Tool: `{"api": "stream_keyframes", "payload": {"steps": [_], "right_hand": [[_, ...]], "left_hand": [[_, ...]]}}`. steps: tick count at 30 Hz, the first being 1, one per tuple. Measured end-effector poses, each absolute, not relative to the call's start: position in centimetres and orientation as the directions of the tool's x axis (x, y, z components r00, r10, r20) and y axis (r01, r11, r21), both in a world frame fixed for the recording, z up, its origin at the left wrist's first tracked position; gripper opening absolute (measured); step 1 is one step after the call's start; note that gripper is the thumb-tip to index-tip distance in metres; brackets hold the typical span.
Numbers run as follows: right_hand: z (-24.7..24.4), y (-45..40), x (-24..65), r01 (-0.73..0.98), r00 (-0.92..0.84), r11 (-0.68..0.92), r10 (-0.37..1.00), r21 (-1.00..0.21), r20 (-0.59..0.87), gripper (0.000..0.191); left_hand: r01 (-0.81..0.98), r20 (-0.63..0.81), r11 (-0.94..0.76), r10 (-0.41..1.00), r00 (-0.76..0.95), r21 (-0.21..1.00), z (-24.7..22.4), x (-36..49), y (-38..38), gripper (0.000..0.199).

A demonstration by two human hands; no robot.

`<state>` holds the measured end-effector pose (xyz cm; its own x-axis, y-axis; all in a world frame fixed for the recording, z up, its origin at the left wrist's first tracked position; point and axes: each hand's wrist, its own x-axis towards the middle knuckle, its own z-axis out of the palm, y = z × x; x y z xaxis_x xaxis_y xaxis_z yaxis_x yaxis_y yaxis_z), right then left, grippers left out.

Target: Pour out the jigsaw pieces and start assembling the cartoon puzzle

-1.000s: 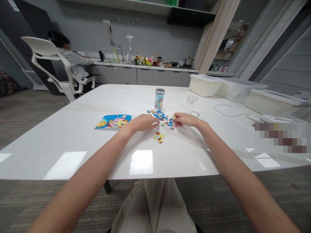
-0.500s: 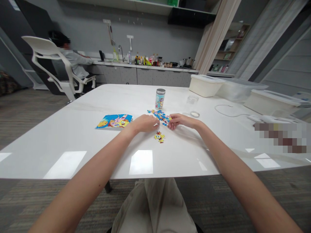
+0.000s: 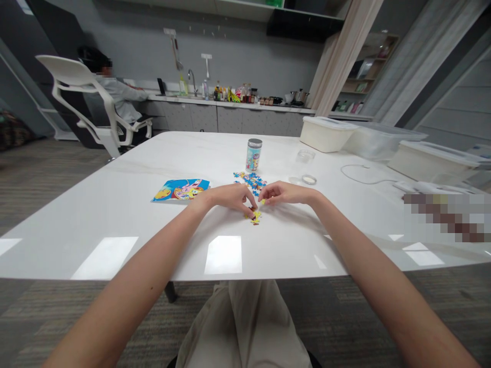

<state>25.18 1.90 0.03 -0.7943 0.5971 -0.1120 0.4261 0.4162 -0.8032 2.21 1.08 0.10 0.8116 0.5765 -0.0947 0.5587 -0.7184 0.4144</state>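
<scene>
My left hand (image 3: 235,198) reaches down onto a small joined cluster of yellow jigsaw pieces (image 3: 256,221), thumb and index finger gripping it and partly covering it. My right hand (image 3: 282,194) pinches a yellow jigsaw piece (image 3: 263,201) just right of the cluster's upper edge, apart from it as far as I can see. Just beyond both hands lies a loose heap of mostly blue jigsaw pieces (image 3: 251,180). Behind the heap stands a printed cylindrical tin (image 3: 253,156) with a silver lid. A colourful cartoon picture sheet (image 3: 178,190) lies left of my left hand.
On the white table (image 3: 126,204), a clear plastic container (image 3: 306,156) and a round lid (image 3: 309,179) lie at right. Storage boxes (image 3: 326,135) and a white cable (image 3: 360,179) are farther right. Another person (image 3: 118,97) sits at back left in a white chair (image 3: 72,76).
My right hand has come back from the heap toward the cluster with a yellow piece. My left hand has moved down and right onto the joined pieces.
</scene>
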Motion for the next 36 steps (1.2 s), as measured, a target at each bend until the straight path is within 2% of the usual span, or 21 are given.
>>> {"api": "stream_keyframes", "payload": {"steps": [5,11,16,20,27,33,36], "right_hand": [[0.5,1.3,24.6,0.456,-0.803,0.373,0.565,-0.808,-0.193,0.02],[0.7,0.8,24.5,0.476,-0.791,0.299,0.556,-0.827,-0.254,0.02],[0.7,1.1,24.7,0.485,-0.784,0.332,0.574,-0.809,-0.235,0.025],[0.7,1.1,24.7,0.483,-0.801,0.344,0.546,-0.805,-0.247,0.021],[0.3,1.0,24.3,0.506,-0.781,0.36,0.577,-0.784,-0.239,0.016],[-0.2,0.9,23.8,0.518,-0.795,0.432,0.562,-0.738,-0.229,0.016],[-0.2,0.9,23.7,0.52,-0.802,0.471,0.557,-0.713,-0.217,0.018]], "left_hand": [[0.528,-0.05,-0.717,0.572,0.819,0.455,0.0,2.1,1.2,0.033],[0.482,-0.082,-0.689,0.527,0.846,0.542,0.2,2.3,0.9,0.046],[0.476,-0.103,-0.699,0.504,0.857,0.533,0.0,2.6,0.8,0.041],[0.477,-0.079,-0.704,0.518,0.852,0.526,-0.1,2.7,0.9,0.036],[0.526,-0.091,-0.663,0.573,0.814,0.533,0.3,2.3,0.8,0.037],[0.407,-0.025,-0.72,0.477,0.879,0.562,-0.4,2.0,1.5,0.037],[0.399,-0.027,-0.713,0.471,0.882,0.576,-0.9,2.1,1.6,0.033]]}}
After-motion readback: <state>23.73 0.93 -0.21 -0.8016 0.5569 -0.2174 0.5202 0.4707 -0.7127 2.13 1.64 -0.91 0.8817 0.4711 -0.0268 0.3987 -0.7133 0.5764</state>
